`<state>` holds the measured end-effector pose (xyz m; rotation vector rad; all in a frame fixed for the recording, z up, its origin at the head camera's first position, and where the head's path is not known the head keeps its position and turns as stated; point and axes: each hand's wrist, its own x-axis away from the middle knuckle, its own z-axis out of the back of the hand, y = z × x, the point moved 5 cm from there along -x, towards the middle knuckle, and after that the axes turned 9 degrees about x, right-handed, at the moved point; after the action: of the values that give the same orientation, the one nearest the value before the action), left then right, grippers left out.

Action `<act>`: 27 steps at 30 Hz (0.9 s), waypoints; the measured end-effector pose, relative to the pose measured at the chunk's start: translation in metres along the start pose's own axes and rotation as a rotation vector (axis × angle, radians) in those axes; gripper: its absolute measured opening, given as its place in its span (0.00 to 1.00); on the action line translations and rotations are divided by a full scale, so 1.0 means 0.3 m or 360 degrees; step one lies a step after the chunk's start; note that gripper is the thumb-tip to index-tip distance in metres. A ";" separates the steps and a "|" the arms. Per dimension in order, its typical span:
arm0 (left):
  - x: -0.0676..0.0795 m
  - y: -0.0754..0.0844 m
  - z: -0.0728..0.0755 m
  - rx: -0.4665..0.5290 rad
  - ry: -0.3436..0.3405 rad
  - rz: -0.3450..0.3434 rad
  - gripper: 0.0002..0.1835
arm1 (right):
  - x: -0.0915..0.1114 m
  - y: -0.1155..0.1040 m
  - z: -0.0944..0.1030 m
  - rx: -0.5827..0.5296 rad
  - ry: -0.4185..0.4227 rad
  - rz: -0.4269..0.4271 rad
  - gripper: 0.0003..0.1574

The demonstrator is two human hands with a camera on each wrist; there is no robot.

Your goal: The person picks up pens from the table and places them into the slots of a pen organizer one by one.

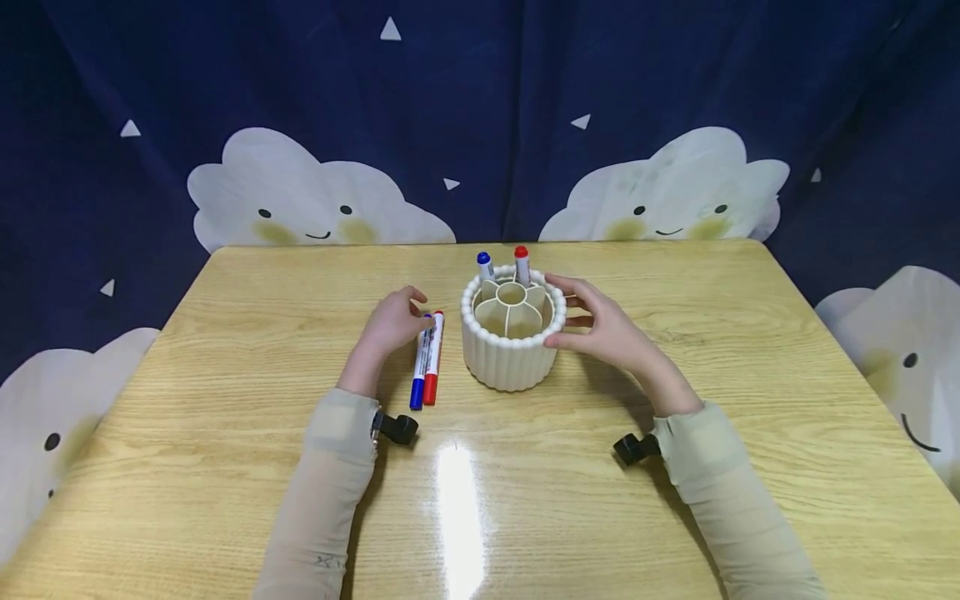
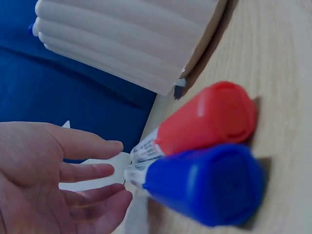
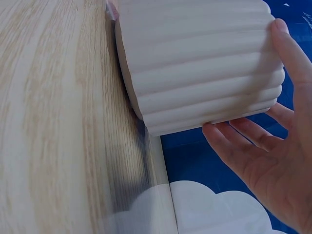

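Note:
A cream ribbed pen holder (image 1: 510, 362) with inner compartments stands upright on the table. My right hand (image 1: 600, 325) grips its right side, thumb at the near rim and fingers farther round; the right wrist view shows thumb and fingertips on the ribbed wall (image 3: 204, 73). A blue-capped marker (image 1: 485, 268) and a red-capped marker (image 1: 522, 267) stand in its back compartments. To its left, a blue marker (image 1: 417, 387) and a red marker (image 1: 431, 383) lie side by side. My left hand (image 1: 393, 319) hovers at their far ends, fingers loosely bent, holding neither; whether a fingertip touches is unclear.
The wooden table (image 1: 225, 417) ends at the back against a dark blue curtain (image 1: 480, 100) with white clouds. Wrist cameras (image 1: 397, 428) jut inward from both sleeves. A bright glare strip crosses the near middle of the tabletop.

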<state>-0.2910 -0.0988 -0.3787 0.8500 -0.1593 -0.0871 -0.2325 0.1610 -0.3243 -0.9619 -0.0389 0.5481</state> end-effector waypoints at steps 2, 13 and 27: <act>-0.001 -0.004 -0.008 -0.0028 -0.0020 0.0022 0.23 | 0.000 0.000 0.001 -0.0008 -0.0002 0.0005 0.47; 0.004 -0.015 -0.036 0.0009 -0.0102 0.0130 0.23 | 0.002 -0.001 0.003 0.0005 -0.0005 -0.0013 0.48; 0.004 -0.014 -0.032 -0.0051 -0.0072 0.0107 0.18 | 0.001 -0.003 0.003 0.0029 -0.0008 -0.0007 0.48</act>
<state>-0.2883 -0.0945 -0.3880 0.8105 -0.2285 -0.0457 -0.2320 0.1615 -0.3232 -0.9425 -0.0403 0.5457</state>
